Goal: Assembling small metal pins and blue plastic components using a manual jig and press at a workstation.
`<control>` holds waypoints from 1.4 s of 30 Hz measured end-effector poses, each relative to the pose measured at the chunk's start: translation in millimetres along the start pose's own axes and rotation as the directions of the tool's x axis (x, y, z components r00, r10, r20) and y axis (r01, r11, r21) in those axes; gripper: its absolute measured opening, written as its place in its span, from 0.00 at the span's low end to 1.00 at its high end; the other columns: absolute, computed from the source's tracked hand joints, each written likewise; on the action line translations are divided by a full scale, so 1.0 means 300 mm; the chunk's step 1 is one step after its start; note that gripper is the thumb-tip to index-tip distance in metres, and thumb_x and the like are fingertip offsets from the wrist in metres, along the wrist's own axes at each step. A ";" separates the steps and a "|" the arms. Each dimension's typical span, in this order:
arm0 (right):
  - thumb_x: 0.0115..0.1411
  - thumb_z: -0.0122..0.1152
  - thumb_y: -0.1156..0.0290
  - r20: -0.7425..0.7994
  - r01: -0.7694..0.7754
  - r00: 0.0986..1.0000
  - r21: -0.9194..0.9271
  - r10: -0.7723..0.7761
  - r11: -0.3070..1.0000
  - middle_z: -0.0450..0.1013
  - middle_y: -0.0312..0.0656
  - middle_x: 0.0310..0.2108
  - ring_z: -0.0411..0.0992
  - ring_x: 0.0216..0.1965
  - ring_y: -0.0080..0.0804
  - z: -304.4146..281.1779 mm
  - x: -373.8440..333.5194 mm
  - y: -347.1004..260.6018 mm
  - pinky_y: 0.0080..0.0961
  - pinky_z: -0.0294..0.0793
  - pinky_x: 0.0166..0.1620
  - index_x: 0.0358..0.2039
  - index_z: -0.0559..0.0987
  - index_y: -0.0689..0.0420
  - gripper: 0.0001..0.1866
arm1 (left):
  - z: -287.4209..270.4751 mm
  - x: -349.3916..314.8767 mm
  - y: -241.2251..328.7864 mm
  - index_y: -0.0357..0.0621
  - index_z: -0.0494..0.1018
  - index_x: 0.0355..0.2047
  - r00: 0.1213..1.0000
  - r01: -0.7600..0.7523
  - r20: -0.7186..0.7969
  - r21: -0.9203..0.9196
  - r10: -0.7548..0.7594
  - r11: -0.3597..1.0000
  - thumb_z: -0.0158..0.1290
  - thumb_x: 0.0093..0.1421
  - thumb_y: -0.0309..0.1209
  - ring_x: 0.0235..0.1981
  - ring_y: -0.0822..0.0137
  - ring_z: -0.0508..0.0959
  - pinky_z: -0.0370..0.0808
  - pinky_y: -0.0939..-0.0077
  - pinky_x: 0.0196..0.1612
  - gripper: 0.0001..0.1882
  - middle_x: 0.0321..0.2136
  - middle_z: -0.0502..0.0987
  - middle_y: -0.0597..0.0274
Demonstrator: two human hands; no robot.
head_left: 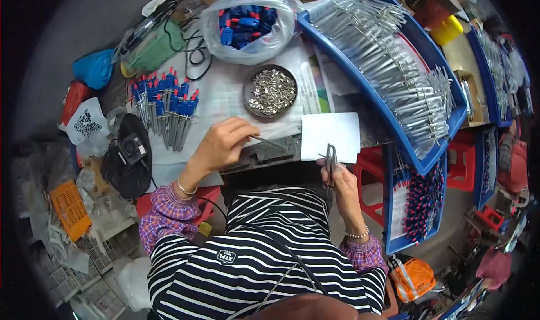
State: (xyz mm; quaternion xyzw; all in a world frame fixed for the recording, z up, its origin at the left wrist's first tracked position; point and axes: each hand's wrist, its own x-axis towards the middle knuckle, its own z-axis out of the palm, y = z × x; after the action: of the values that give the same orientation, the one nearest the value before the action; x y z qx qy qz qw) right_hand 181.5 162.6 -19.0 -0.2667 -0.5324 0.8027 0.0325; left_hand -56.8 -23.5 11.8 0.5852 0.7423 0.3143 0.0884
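Left hand (222, 142): fingers curled together, pinching the near end of a slender metal rod (269, 143) that lies nearly level and points to the person's right, above the dark edge of the workbench (264, 157). Right hand (337, 176): closed around a pair of small metal pliers (331, 158), held upright with the tips upward, overlapping the lower edge of a white sheet of paper (331, 135). The two hands are near each other but apart; the rod tip stops short of the pliers.

Just beyond the left hand stands a round dark dish (270, 91) filled with small silver metal pieces. To its left lies a cluster of blue-and-red-handled metal parts (166, 109), laid side by side on the white bench cover. Farther out, a clear plastic bag (247, 21) holds loose blue and red caps.

Beyond the right hand, a long blue tray (419, 157) runs diagonally, stacked with bare metal rods in rows. Below it on the person's right, a second blue tray (394, 244) holds finished pieces with blue and red ends. A small black fan (133, 148) sits at the left bench edge, and an orange basket (68, 208) lies lower left among crumpled plastic
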 end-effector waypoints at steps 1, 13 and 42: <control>0.66 0.43 0.53 0.001 0.022 1.000 -0.047 -0.022 0.999 0.62 0.29 0.26 0.55 0.25 0.14 0.005 0.011 -0.004 0.13 0.55 0.28 0.44 0.73 0.66 0.25 | -0.014 -0.034 -0.037 0.38 0.72 0.36 0.996 0.050 0.074 0.054 -0.054 0.997 0.55 0.43 0.16 0.32 0.52 0.74 0.72 0.65 0.37 0.17 0.30 0.75 0.54; 0.53 0.58 0.81 0.392 0.605 0.773 -0.692 -0.498 0.394 0.69 0.46 0.31 0.68 0.24 0.39 0.184 0.292 -0.311 0.24 0.66 0.28 0.32 0.71 0.63 0.07 | -0.156 0.152 -0.221 0.39 0.72 0.39 0.916 0.127 -0.402 0.265 -0.010 0.956 0.51 0.46 0.15 0.45 0.53 0.74 0.71 0.66 0.49 0.18 0.41 0.75 0.52; 0.55 0.57 0.74 0.391 0.640 0.667 -0.736 -0.634 0.220 0.74 0.44 0.39 0.74 0.29 0.37 0.170 0.725 -0.355 0.27 0.73 0.32 0.30 0.75 0.64 0.06 | -0.036 0.163 -0.354 0.38 0.73 0.41 0.982 0.101 -0.176 0.226 -0.061 0.969 0.51 0.49 0.19 0.41 0.52 0.76 0.72 0.66 0.47 0.17 0.39 0.77 0.51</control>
State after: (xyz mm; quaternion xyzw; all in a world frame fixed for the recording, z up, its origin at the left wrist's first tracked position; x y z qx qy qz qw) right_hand -52.7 239.0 3.1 -0.0040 -0.9044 0.3626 0.2251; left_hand -163.1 5.2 -28.6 0.5320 0.8023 0.2690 -0.0312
